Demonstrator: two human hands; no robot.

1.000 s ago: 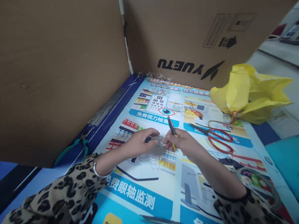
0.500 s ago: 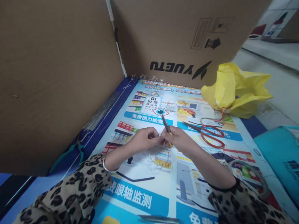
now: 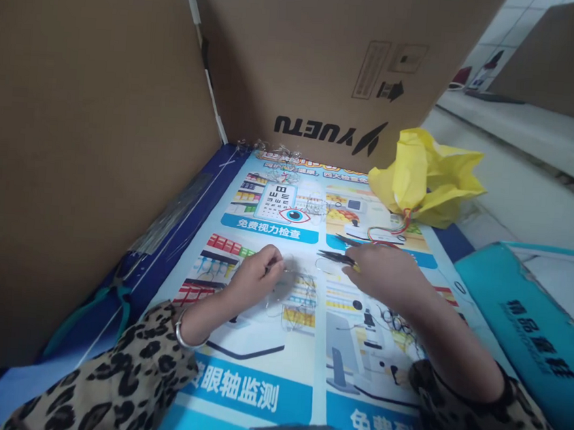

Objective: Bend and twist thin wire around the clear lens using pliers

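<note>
The left hand (image 3: pixel 253 278) is curling over the printed poster (image 3: pixel 265 384), thumb and forefinger pressing together on what looks like a strand of the thin wire (image 3: pixel 295 289); the rest of that wire is lying in loose, pale loops on the poster just right of the knuckles. The right hand (image 3: pixel 384 271) is closing around the yellow-handled pliers (image 3: pixel 337 258), dark tips pointing left towards the other hand and hovering just above the loops.

That wire is looking very light and springy; it is going to bend at a touch and kink for good if squeezed mid-span, so I'd judge the sound grip is fingertips close to the working end, with the plier tips taking only the last bit.

Compared with half a second ago, the hands are no longer touching; the right one is drawing off to the right and now covering most of the red scissors (image 3: pixel 388 233), and the pliers, which were pointing up and away, are lying nearly level. The yellow bag (image 3: pixel 427 176) and the cardboard box (image 3: pixel 327 60) are sitting as before, only shifted in view as the head turns.
</note>
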